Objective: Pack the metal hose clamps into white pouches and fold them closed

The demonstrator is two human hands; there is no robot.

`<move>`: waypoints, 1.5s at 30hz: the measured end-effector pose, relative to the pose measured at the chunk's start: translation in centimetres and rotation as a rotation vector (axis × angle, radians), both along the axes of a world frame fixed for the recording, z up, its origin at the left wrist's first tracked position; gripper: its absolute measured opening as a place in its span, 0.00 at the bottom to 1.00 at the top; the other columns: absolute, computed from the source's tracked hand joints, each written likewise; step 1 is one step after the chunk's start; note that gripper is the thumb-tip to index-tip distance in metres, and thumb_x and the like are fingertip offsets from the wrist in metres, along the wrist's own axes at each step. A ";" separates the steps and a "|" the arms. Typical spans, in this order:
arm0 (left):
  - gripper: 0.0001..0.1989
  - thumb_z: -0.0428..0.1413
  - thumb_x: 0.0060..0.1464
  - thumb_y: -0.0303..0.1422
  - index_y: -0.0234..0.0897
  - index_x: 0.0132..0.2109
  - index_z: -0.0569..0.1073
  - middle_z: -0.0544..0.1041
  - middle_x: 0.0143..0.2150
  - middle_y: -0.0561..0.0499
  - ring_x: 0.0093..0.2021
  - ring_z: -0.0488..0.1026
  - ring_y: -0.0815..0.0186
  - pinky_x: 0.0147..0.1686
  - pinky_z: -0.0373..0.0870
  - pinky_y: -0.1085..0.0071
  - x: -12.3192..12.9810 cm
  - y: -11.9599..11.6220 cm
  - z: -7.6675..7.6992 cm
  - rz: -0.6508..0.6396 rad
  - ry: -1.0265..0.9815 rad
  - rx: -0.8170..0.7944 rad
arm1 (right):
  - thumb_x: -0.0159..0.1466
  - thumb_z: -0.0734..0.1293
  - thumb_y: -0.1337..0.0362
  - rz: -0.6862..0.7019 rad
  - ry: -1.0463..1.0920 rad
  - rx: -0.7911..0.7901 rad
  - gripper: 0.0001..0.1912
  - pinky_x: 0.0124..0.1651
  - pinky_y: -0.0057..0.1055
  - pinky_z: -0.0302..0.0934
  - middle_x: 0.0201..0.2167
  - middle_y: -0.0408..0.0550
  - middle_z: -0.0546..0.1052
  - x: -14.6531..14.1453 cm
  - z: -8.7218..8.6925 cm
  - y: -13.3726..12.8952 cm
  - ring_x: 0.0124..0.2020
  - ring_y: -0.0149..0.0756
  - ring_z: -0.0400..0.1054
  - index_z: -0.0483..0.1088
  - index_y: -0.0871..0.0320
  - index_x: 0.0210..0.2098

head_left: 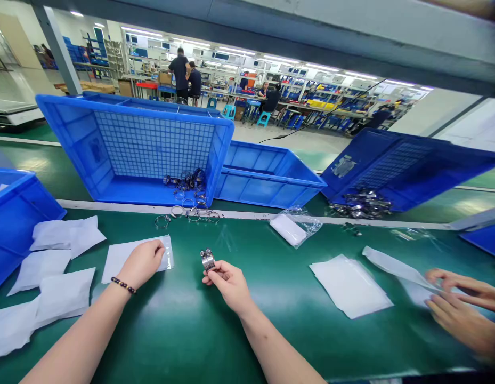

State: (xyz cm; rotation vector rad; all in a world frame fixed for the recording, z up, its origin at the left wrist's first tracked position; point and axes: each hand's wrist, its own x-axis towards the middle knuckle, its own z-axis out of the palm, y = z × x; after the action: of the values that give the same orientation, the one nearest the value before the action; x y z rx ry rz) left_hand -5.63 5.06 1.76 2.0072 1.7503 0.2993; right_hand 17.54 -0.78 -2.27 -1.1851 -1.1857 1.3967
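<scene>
My right hand [230, 284] pinches metal hose clamps [208, 260] upright above the green table, their screw ends at the top. They sit close together, and I cannot tell exactly how many there are. My left hand [143, 262], with a beaded bracelet at the wrist, is closed at the right end of a flat white plastic bag [116, 260]. Its fingertips are on the bag's clear edge strip. Beyond my hands, several loose hose clamps [193, 214] lie in front of a tipped blue crate [159, 144] with more clamps in it.
Filled white bags [67, 290] lie at the left beside a blue bin [19, 224]. To the right are a stack of flat bags [351, 288], a clear packet [289, 229] and another tipped crate [403, 165] with clamps. A co-worker's hands [459, 304] handle a bag.
</scene>
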 end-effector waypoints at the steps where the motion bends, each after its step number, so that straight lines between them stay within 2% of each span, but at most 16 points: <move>1: 0.10 0.47 0.52 0.36 0.38 0.29 0.68 0.74 0.29 0.49 0.31 0.71 0.61 0.30 0.61 0.70 -0.6 0.5 -0.2 0.002 0.064 -0.020 | 0.57 0.65 0.59 0.009 -0.033 0.020 0.10 0.34 0.28 0.64 0.24 0.46 0.74 0.0 0.0 -0.1 0.27 0.32 0.71 0.68 0.61 0.29; 4: 0.04 0.52 0.46 0.31 0.37 0.26 0.68 0.74 0.27 0.47 0.28 0.69 0.61 0.27 0.58 0.71 -1.6 1.5 -1.3 -0.009 0.149 -0.077 | 0.60 0.61 0.63 0.026 -0.176 0.163 0.07 0.34 0.27 0.63 0.27 0.45 0.72 0.0 0.0 -0.5 0.28 0.31 0.69 0.67 0.59 0.29; 7: 0.06 0.49 0.47 0.28 0.37 0.25 0.67 0.74 0.27 0.47 0.27 0.69 0.62 0.26 0.56 0.71 -1.5 1.9 -1.9 -0.033 0.192 -0.095 | 0.61 0.59 0.67 0.013 -0.343 0.382 0.08 0.35 0.27 0.60 0.29 0.46 0.70 0.3 0.2 -0.5 0.31 0.31 0.66 0.66 0.58 0.27; 10: 0.08 0.47 0.49 0.28 0.36 0.25 0.67 0.73 0.26 0.47 0.26 0.68 0.62 0.25 0.55 0.71 -1.1 1.6 -1.6 -0.052 0.211 -0.099 | 0.61 0.58 0.69 -0.004 -0.444 0.538 0.07 0.38 0.28 0.59 0.29 0.46 0.69 0.7 0.6 -0.5 0.33 0.32 0.63 0.65 0.58 0.28; 13: 0.08 0.47 0.50 0.30 0.37 0.26 0.68 0.73 0.26 0.49 0.26 0.68 0.64 0.25 0.56 0.72 -0.6 0.8 -0.9 -0.080 0.203 -0.102 | 0.62 0.57 0.70 0.006 -0.495 0.611 0.07 0.38 0.28 0.58 0.32 0.47 0.68 1.1 0.9 -0.6 0.34 0.32 0.63 0.65 0.58 0.31; 17: 0.09 0.46 0.52 0.33 0.37 0.29 0.69 0.74 0.28 0.50 0.28 0.69 0.65 0.26 0.56 0.73 0.1 0.0 -0.6 -0.086 0.203 -0.076 | 0.62 0.56 0.71 0.079 -0.612 0.647 0.08 0.35 0.27 0.59 0.36 0.48 0.68 1.3 1.1 -0.8 0.33 0.31 0.63 0.66 0.58 0.33; 20: 0.08 0.47 0.50 0.33 0.36 0.31 0.69 0.74 0.30 0.46 0.29 0.69 0.62 0.27 0.56 0.71 0.1 0.3 -0.9 -0.043 0.248 -0.055 | 0.61 0.57 0.71 0.109 -0.676 0.663 0.08 0.33 0.26 0.58 0.35 0.48 0.68 1.3 1.1 -0.9 0.33 0.31 0.63 0.67 0.58 0.33; 24: 0.07 0.47 0.47 0.28 0.36 0.26 0.67 0.74 0.27 0.46 0.27 0.68 0.62 0.26 0.55 0.71 -0.4 1.4 -1.1 -0.051 0.267 -0.091 | 0.61 0.57 0.71 0.079 -0.690 0.681 0.08 0.33 0.26 0.59 0.34 0.48 0.68 1.3 1.3 -0.9 0.32 0.31 0.64 0.67 0.58 0.34; 28: 0.09 0.45 0.48 0.28 0.36 0.24 0.66 0.73 0.26 0.47 0.25 0.67 0.64 0.25 0.54 0.71 -0.5 1.4 -0.6 -0.068 0.247 -0.090 | 0.62 0.57 0.71 0.031 -0.666 0.697 0.09 0.32 0.26 0.59 0.34 0.48 0.69 1.4 1.5 -0.9 0.31 0.30 0.64 0.67 0.58 0.34; 31: 0.08 0.45 0.50 0.30 0.37 0.27 0.67 0.73 0.26 0.49 0.25 0.67 0.64 0.24 0.54 0.72 0.1 0.2 0.2 -0.088 0.210 -0.086 | 0.62 0.56 0.71 0.044 -0.691 0.707 0.09 0.33 0.26 0.59 0.34 0.48 0.69 1.5 1.6 -1.0 0.31 0.30 0.63 0.68 0.58 0.35; 35: 0.08 0.45 0.52 0.32 0.38 0.28 0.66 0.72 0.26 0.53 0.26 0.67 0.66 0.26 0.55 0.74 1.9 -2.5 0.8 -0.155 0.141 -0.086 | 0.61 0.58 0.72 0.127 -0.810 0.721 0.08 0.35 0.27 0.59 0.34 0.48 0.69 1.4 1.8 -1.1 0.32 0.31 0.63 0.68 0.59 0.34; 39: 0.07 0.44 0.51 0.31 0.39 0.28 0.64 0.70 0.24 0.54 0.25 0.65 0.67 0.26 0.55 0.74 3.7 -4.9 0.5 -0.176 0.045 -0.060 | 0.60 0.60 0.72 0.246 -0.960 0.705 0.06 0.36 0.27 0.58 0.32 0.47 0.69 1.4 1.5 -1.3 0.32 0.32 0.63 0.68 0.59 0.31; 45: 0.07 0.43 0.51 0.29 0.39 0.28 0.62 0.68 0.25 0.54 0.26 0.65 0.67 0.27 0.56 0.73 5.1 -6.1 0.3 -0.116 -0.033 -0.018 | 0.59 0.61 0.70 0.378 -1.105 0.653 0.06 0.32 0.27 0.56 0.29 0.46 0.69 1.4 1.2 -1.7 0.29 0.32 0.63 0.67 0.59 0.27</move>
State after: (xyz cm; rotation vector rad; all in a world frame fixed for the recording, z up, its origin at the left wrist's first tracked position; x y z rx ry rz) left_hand -0.50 -1.07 2.02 2.0696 1.6035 0.2755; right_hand 18.90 -2.47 -1.04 -1.2686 -2.4858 0.3817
